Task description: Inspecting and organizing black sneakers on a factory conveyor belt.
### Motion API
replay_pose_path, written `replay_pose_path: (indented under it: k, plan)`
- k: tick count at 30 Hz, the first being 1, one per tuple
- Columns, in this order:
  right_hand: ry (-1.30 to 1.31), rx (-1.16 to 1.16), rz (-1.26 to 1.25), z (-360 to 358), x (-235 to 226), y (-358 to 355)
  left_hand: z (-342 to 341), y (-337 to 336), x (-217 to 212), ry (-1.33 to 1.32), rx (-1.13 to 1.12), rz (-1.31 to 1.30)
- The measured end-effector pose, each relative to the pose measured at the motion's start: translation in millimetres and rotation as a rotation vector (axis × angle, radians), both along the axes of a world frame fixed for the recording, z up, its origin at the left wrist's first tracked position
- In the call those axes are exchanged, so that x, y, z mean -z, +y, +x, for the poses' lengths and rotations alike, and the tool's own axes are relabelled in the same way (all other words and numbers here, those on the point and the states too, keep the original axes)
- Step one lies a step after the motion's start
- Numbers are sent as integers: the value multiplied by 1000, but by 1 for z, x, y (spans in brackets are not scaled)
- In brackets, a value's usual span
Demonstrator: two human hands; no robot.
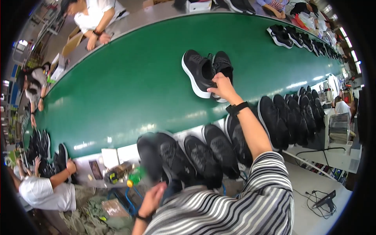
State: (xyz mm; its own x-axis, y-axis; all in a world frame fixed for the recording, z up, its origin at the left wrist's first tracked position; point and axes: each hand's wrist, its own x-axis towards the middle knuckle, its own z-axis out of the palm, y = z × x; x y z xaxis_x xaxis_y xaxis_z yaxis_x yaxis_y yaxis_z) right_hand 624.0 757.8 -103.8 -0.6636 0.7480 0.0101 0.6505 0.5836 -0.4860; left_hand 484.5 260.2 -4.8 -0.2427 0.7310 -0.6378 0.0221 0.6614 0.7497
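Note:
On the green belt, a pair of black sneakers with white soles lies side by side, toes pointing away from me. My right hand reaches out over the pair, thumb and fingers closed on the heel collars. Close to my body, my left hand is at the lower end of a motion-blurred black shoe, with its fingers bent round that end. Other black sneakers stand in a row along the white ledge beside it.
More black shoes line the ledge at right, and several travel on the far right belt. A yellow-capped green bottle, a phone and a pale block sit left. Co-workers flank the belt; a corded black tool lies lower right.

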Motion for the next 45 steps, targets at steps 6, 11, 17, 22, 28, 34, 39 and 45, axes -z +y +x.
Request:
replay_pose_path:
  k: [6,11,17,22,28,34,39,45]
  plan:
    - [106,-477,8,20,-117,-203,-25,51,45,-627,-327,52]
    - [98,-521,-98,37,-147,-379,-13,43,68,-1187,-535,356]
    - [117,-529,-98,48,-132,-425,-22,5,77,-1081,-528,509]
    - [312,-488,-336,58,-144,-412,-28,3,73,-1079,-479,555]
    - [283,-389,-408,33,-142,-435,-17,-1,60,-962,-385,515]
    - [246,-292,16,-17,-129,-393,-2,5,29,-699,-197,529]
    - [228,-316,316,-44,-173,-376,-13,8,1,-561,-139,605]
    - [14,-396,244,-40,-207,-379,-15,2,-8,-512,-109,632]
